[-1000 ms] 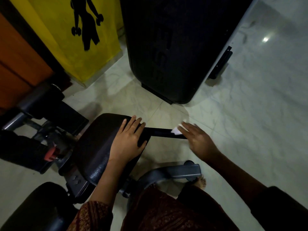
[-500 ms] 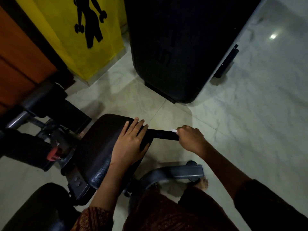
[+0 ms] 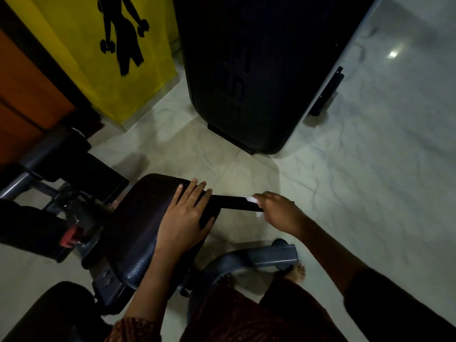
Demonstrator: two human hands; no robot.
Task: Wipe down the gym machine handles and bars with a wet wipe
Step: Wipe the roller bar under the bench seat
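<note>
A black handle bar sticks out to the right from under the dark padded seat of the gym machine. My right hand grips the bar's outer end through a white wet wipe, of which only small bits show at the fingertips. My left hand rests flat on the seat's right edge, fingers straight and spread.
A large black machine housing stands on the pale tiled floor ahead. A yellow panel with a black figure is at the upper left. Black roller pads and a grey base foot crowd the left and bottom.
My right hand closed round the bar's end with the wipe, slid inward along it, then drew back outward a little. My left hand has stayed flat on the seat.
</note>
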